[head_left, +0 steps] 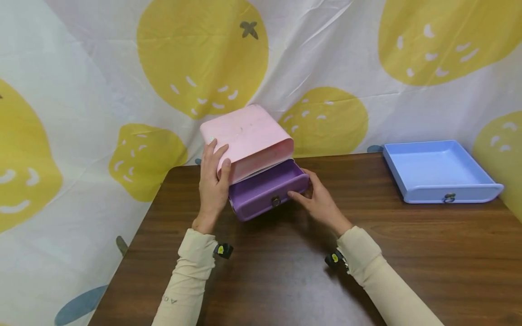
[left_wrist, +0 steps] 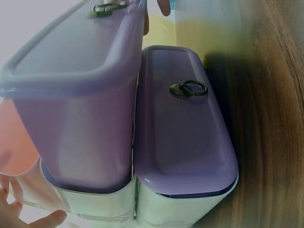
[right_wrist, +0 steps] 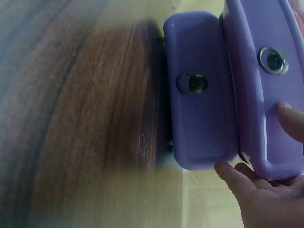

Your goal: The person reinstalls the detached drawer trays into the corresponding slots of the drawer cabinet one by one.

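A drawer unit with a pink top shell (head_left: 248,140) stands at an angle on the table; its top slot shows no drawer. Below that slot, a purple drawer (head_left: 269,190) with a metal ring pull sticks well out. A lower purple drawer (right_wrist: 202,128) sits in its slot, seen in both wrist views. My left hand (head_left: 214,181) rests on the shell's left side, fingers extended over the top and thumb near the front edge. With my right hand (head_left: 320,199) I pinch the pulled-out drawer's right front corner, thumb on its face and fingers behind the edge.
A light blue drawer (head_left: 444,167) with a ring pull lies on the dark wooden table (head_left: 391,244) at the right. Behind the table hangs a white curtain (head_left: 98,90) printed with yellow fruit, close to the back of the drawer unit.
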{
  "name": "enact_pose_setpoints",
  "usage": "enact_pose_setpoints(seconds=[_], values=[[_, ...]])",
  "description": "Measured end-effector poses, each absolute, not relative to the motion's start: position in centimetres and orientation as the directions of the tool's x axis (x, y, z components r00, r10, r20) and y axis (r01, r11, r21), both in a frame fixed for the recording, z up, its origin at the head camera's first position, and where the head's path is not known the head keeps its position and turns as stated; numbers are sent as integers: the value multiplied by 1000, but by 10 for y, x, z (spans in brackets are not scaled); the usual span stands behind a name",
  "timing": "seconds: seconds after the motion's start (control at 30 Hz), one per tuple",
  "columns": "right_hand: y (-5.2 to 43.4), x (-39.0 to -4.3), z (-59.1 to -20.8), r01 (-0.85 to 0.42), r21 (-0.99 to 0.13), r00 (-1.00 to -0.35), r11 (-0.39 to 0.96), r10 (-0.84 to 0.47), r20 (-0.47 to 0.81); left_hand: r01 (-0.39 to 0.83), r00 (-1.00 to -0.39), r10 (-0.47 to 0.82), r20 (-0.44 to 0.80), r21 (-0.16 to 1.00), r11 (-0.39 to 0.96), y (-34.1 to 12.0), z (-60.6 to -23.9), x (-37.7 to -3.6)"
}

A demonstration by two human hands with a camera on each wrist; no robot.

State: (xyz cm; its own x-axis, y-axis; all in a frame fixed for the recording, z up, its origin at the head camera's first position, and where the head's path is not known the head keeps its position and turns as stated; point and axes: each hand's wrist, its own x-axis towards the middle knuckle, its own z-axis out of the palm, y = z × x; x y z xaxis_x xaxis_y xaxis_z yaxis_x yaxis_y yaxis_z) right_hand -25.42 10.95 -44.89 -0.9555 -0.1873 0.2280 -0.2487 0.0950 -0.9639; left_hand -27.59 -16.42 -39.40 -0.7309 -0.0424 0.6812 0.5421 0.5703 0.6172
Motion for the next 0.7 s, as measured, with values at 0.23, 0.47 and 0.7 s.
enact_pose_setpoints(seconds=[0.23, 0.47, 0.7], values=[[108, -260, -447, -246, -960, -961, 135, -167, 222, 540, -731, -42, 681, 616, 574, -166, -393, -277], [103, -266, -447, -264, -946, -958, 188, -164, 235, 530, -736, -44, 675, 615, 584, -167, -392, -276], [103, -271, -450, -266, -929, -963, 259, -126, 240, 521, -745, -47, 665, 625, 582, -165, -395, -276]])
